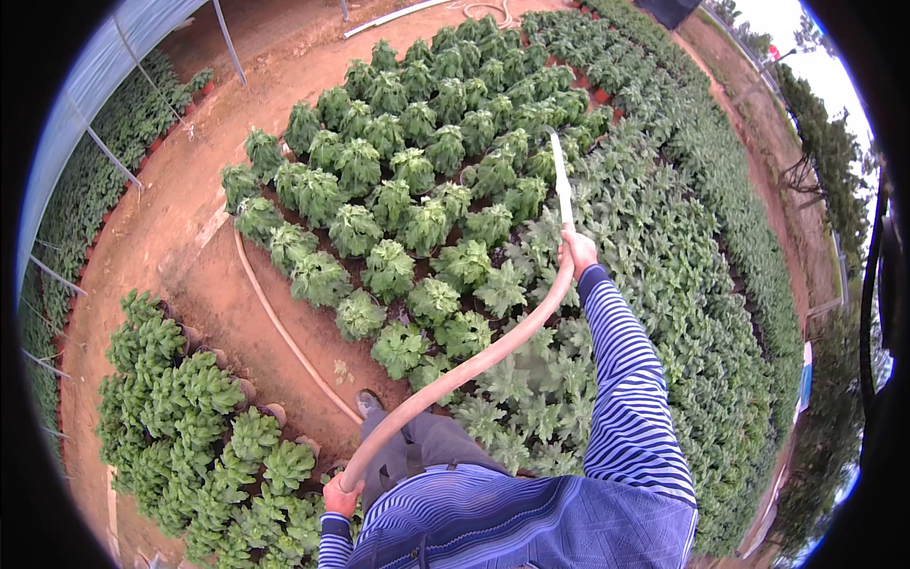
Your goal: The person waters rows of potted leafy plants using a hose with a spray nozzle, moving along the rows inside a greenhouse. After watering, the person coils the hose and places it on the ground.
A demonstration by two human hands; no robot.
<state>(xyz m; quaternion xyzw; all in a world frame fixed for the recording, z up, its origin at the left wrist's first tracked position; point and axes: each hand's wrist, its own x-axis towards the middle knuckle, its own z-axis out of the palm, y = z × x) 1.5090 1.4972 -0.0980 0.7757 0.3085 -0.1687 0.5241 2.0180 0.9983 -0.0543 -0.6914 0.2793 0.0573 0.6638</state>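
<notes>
My right hand (581,250) grips a pinkish-tan garden hose (490,355) just behind its white pipe wand (559,171). The wand reaches out over leafy potted plants (412,171), and its tip is bent. Whether water flows from it is hard to tell. Low at my left side, my left hand (343,494) is closed around the same hose, which arcs across my body between both hands. Droopy plants stand in rows ahead of me. To the right, a denser bed of broad-leaved plants (640,213) begins under my right arm.
The hose's trailing length (274,313) lies on the reddish dirt path (188,256). More potted plants (206,427) crowd the near left. Metal poles (114,156) and plastic sheeting (135,50) edge the far left, with a hose coil (490,11) and white pipe (398,18) at the back.
</notes>
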